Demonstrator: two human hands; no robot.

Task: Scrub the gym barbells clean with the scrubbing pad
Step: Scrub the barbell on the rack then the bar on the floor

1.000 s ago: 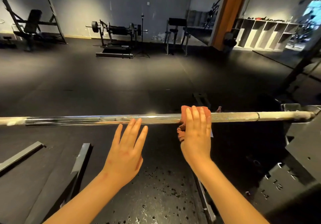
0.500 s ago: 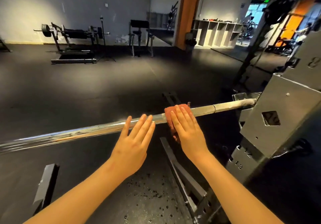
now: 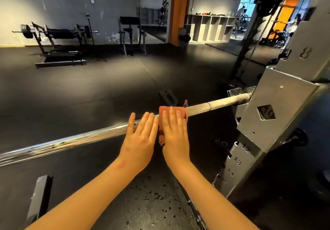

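A long chrome barbell [image 3: 75, 139] runs from the lower left up to the right, where its chalky end rests in a grey steel rack [image 3: 278, 108]. A reddish-brown scrubbing pad [image 3: 163, 111] is draped over the bar. My right hand [image 3: 174, 131] lies flat on the pad with straight fingers, pressing it onto the bar. My left hand [image 3: 141, 137] sits just left of it, fingers straight, fingertips resting on the bare shiny bar. The pad's lower part hangs down between my hands.
The rack upright with numbered holes [image 3: 237, 160] stands close on the right. A dark metal frame piece [image 3: 40, 195] is at lower left. Across the black rubber floor stand a loaded bench [image 3: 55, 38], a chair-like station [image 3: 131, 33] and white cubby shelves [image 3: 210, 28].
My view has swung right and closer to the rack. Both hands have stayed flat on the bar, and my left hand now sits closer to the right hand and the pad.
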